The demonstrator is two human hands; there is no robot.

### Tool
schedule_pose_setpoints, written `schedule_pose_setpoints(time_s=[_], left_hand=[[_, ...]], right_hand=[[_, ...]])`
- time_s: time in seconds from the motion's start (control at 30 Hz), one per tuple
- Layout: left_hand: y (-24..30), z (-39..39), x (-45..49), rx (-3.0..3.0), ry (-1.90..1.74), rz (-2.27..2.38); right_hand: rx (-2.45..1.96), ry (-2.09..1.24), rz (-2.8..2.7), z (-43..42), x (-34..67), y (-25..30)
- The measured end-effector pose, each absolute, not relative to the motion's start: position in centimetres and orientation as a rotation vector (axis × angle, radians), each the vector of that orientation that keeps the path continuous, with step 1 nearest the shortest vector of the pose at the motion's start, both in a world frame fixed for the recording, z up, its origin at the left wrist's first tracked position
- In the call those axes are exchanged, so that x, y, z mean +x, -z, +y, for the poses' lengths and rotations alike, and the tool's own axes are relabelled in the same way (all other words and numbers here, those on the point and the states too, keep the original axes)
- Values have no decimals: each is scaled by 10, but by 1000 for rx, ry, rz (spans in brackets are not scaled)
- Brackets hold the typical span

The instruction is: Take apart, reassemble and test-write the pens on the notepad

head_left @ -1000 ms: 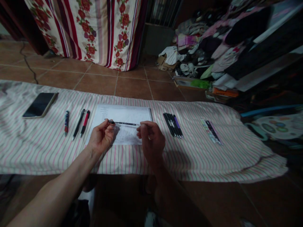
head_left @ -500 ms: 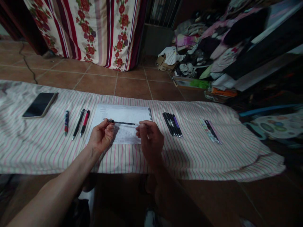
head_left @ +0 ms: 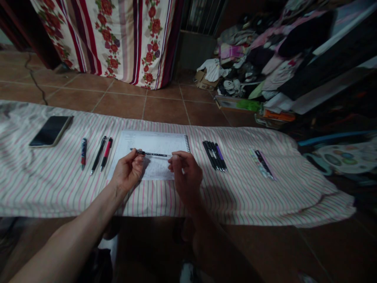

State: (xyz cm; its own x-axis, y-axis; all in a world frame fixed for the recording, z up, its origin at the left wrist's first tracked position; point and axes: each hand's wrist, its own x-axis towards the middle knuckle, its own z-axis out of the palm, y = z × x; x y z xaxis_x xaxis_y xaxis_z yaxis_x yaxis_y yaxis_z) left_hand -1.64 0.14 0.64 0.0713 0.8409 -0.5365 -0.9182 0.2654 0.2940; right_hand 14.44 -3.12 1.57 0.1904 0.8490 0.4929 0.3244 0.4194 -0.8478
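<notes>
Left hand (head_left: 127, 171) pinches a slim black pen (head_left: 154, 154) near its thicker dark end, the long axis lying crosswise over a spiral notepad (head_left: 153, 140) on the striped cloth (head_left: 59, 190), while I see my right hand (head_left: 186, 177) closing its fingertips on the thin far end.

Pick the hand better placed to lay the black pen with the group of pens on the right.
Probably the right hand: its fingertips are at the black pen's right end, and it sits nearer the group of pens than the left hand, which holds the other end.
</notes>
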Motion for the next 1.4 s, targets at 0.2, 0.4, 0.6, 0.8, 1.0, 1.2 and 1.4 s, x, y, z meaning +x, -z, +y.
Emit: schedule_pose_setpoints(time_s=[0.2, 0.4, 0.6, 0.8, 1.0, 1.2, 1.4], left_hand=[[-5, 1, -14, -111, -1317, 708], [-8, 1, -14, -109, -1340, 717], [-9, 1, -13, -119, -1325, 715], [-8, 1, -12, -119, -1349, 725], [-9, 1, -12, -114, -1355, 727], [-10, 0, -13, -125, -1335, 727], [-10, 0, -14, -138, -1319, 718]], right_hand=[[-1119, -495, -1399, -29, 144, -15], [-1116, -484, -1405, -29, 144, -14], [-1121, -485, -1412, -29, 144, -12], [-1116, -470, -1409, -29, 143, -13], [-1106, -484, -1402, -30, 143, -13], [-1121, -485, -1414, -30, 143, -13], [-1119, -473, -1429, -30, 143, -12]])
